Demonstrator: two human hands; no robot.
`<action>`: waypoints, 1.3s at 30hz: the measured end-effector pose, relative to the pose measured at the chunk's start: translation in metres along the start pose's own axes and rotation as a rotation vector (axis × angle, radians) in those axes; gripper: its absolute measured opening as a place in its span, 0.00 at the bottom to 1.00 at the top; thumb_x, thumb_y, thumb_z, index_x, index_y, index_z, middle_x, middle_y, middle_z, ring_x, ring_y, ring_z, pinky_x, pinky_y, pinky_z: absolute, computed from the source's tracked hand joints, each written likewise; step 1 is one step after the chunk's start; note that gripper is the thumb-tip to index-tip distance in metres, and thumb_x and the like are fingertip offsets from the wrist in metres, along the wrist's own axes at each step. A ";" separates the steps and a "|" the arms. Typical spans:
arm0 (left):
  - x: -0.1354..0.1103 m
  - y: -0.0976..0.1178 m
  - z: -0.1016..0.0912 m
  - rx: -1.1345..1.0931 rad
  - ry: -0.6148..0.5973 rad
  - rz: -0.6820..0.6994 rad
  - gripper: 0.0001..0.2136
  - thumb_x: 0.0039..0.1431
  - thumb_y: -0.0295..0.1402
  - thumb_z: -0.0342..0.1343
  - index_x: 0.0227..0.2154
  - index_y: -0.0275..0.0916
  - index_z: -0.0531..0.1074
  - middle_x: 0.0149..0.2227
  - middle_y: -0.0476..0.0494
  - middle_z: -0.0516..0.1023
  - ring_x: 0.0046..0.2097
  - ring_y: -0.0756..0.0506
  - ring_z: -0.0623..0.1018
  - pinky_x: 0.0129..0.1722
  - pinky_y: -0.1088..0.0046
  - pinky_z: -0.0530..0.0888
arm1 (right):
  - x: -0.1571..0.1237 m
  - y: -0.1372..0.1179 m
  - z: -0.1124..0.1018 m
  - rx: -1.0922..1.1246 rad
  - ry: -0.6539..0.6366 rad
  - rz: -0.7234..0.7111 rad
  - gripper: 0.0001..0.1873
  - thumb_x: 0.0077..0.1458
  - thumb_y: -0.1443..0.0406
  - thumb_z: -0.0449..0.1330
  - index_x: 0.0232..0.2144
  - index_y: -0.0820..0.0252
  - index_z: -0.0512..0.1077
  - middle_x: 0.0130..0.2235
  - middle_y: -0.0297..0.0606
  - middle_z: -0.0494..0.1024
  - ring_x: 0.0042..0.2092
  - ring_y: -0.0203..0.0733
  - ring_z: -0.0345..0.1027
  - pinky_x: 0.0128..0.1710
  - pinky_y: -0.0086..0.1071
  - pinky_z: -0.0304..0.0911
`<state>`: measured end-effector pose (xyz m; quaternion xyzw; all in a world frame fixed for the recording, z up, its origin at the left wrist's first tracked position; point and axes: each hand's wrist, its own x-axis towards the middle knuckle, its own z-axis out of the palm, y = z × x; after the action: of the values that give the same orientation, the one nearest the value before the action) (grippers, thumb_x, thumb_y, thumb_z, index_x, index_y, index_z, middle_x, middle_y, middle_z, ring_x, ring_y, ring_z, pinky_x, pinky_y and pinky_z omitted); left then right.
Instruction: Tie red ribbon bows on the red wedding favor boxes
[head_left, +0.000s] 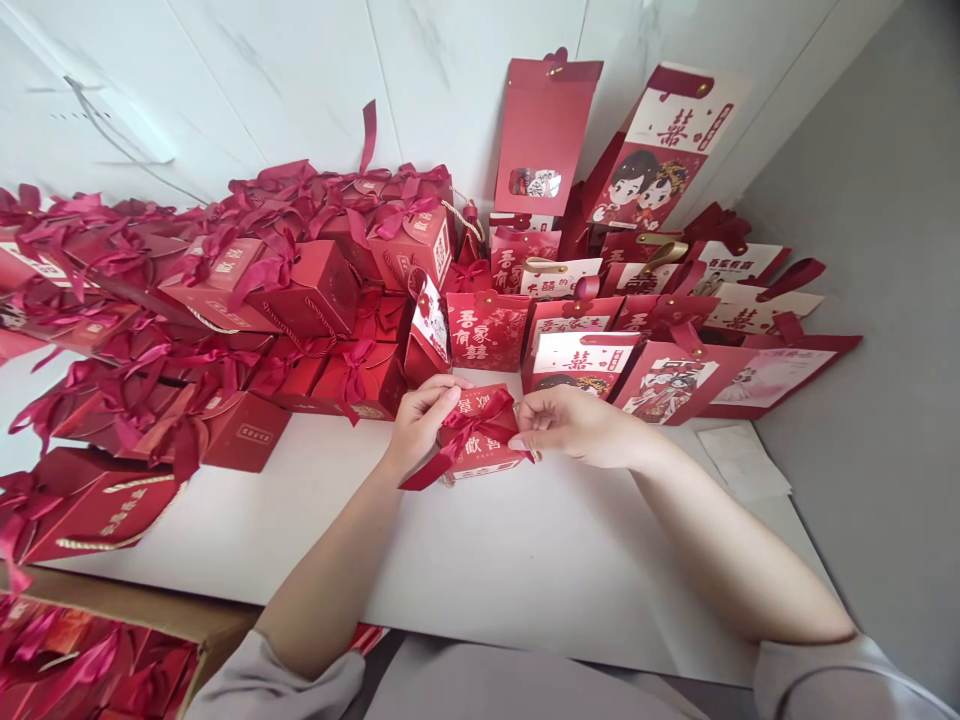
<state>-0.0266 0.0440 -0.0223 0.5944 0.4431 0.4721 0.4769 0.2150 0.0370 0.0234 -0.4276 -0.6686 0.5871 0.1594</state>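
Note:
A small red gift box [480, 445] with white characters and a dark red ribbon bow sits on the white table [525, 560] between my hands. My left hand [421, 418] is closed, its fingers pinching the ribbon at the box's left top. My right hand [564, 425] is closed too, pinching the ribbon end at the box's right side. One ribbon tail hangs down to the left below the box.
A heap of red ribbon-tied boxes [225, 300] fills the left and back of the table. Red and white paper gift bags [660, 330] stand at the back right. A cardboard carton [112, 640] with more boxes sits at lower left. A white paper [742, 460] lies right.

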 end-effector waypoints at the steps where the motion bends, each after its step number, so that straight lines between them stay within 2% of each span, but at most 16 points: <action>1: 0.000 -0.001 0.001 -0.006 0.002 -0.001 0.20 0.63 0.44 0.57 0.18 0.38 0.73 0.45 0.38 0.80 0.46 0.41 0.78 0.48 0.64 0.71 | 0.000 0.000 -0.001 0.040 -0.007 -0.004 0.15 0.55 0.55 0.65 0.27 0.56 0.66 0.27 0.32 0.75 0.29 0.38 0.68 0.30 0.31 0.61; 3: 0.000 -0.001 0.001 -0.008 0.008 0.002 0.21 0.62 0.44 0.58 0.17 0.38 0.73 0.44 0.38 0.80 0.45 0.41 0.78 0.48 0.64 0.72 | -0.001 -0.001 -0.001 0.052 0.000 0.017 0.15 0.57 0.55 0.63 0.29 0.56 0.65 0.29 0.33 0.77 0.31 0.40 0.71 0.32 0.32 0.63; 5: 0.000 -0.002 0.000 -0.002 0.016 0.011 0.21 0.62 0.43 0.58 0.17 0.38 0.72 0.44 0.39 0.81 0.45 0.41 0.78 0.48 0.64 0.72 | -0.001 -0.003 -0.001 -0.042 0.012 0.058 0.15 0.56 0.54 0.64 0.30 0.56 0.66 0.30 0.35 0.78 0.33 0.42 0.72 0.32 0.33 0.63; 9: -0.001 -0.003 0.002 0.039 0.057 0.044 0.20 0.63 0.41 0.57 0.17 0.38 0.71 0.41 0.40 0.81 0.44 0.42 0.78 0.48 0.65 0.72 | -0.002 -0.004 -0.001 -0.164 -0.038 0.076 0.15 0.52 0.54 0.67 0.28 0.58 0.69 0.30 0.34 0.77 0.31 0.40 0.68 0.29 0.31 0.59; 12: -0.003 -0.004 0.006 0.078 0.102 0.072 0.19 0.64 0.40 0.56 0.18 0.38 0.72 0.39 0.41 0.80 0.44 0.43 0.78 0.48 0.66 0.72 | -0.002 -0.004 -0.002 -0.146 -0.057 0.018 0.14 0.56 0.56 0.64 0.26 0.58 0.69 0.27 0.32 0.75 0.28 0.37 0.64 0.29 0.31 0.57; 14: -0.006 -0.003 0.009 0.098 0.150 0.090 0.20 0.65 0.39 0.55 0.18 0.38 0.71 0.38 0.41 0.80 0.43 0.43 0.78 0.47 0.66 0.72 | -0.002 -0.005 -0.002 -0.103 -0.062 -0.002 0.13 0.57 0.57 0.63 0.26 0.58 0.69 0.28 0.32 0.75 0.29 0.37 0.65 0.30 0.31 0.59; 19: -0.010 -0.002 0.014 0.171 0.276 0.111 0.16 0.65 0.37 0.55 0.22 0.39 0.74 0.38 0.43 0.79 0.42 0.44 0.78 0.46 0.67 0.71 | 0.000 -0.005 -0.001 0.053 -0.084 0.058 0.18 0.57 0.52 0.64 0.26 0.58 0.70 0.24 0.33 0.75 0.28 0.37 0.69 0.29 0.30 0.64; 25: -0.008 -0.002 0.013 0.176 0.253 0.117 0.17 0.65 0.35 0.55 0.19 0.39 0.72 0.37 0.43 0.79 0.42 0.44 0.79 0.46 0.68 0.72 | 0.005 -0.002 -0.001 0.129 -0.143 0.063 0.21 0.59 0.49 0.62 0.25 0.58 0.69 0.25 0.33 0.77 0.27 0.36 0.72 0.29 0.29 0.67; 28: -0.007 -0.001 0.012 0.170 0.258 0.106 0.18 0.65 0.35 0.55 0.18 0.38 0.71 0.37 0.43 0.79 0.42 0.44 0.79 0.46 0.68 0.72 | 0.006 -0.002 -0.001 0.119 -0.137 0.081 0.22 0.63 0.49 0.58 0.26 0.59 0.71 0.25 0.33 0.77 0.26 0.35 0.72 0.29 0.29 0.67; 32: -0.008 0.000 0.012 0.181 0.253 0.094 0.18 0.65 0.36 0.54 0.18 0.39 0.70 0.38 0.43 0.79 0.42 0.44 0.78 0.47 0.67 0.72 | 0.007 -0.002 -0.001 0.103 -0.143 0.035 0.21 0.64 0.51 0.56 0.25 0.59 0.71 0.26 0.34 0.78 0.27 0.36 0.73 0.30 0.29 0.68; 39: -0.007 0.001 0.012 0.219 0.246 0.094 0.17 0.65 0.37 0.54 0.19 0.39 0.73 0.39 0.43 0.79 0.43 0.43 0.78 0.46 0.67 0.72 | 0.007 -0.001 -0.002 0.116 -0.138 0.067 0.21 0.63 0.51 0.57 0.25 0.59 0.71 0.25 0.35 0.78 0.27 0.37 0.74 0.29 0.29 0.68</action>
<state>-0.0159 0.0348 -0.0234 0.6006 0.5187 0.5121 0.3286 0.2115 0.0439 0.0229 -0.3986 -0.6281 0.6579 0.1177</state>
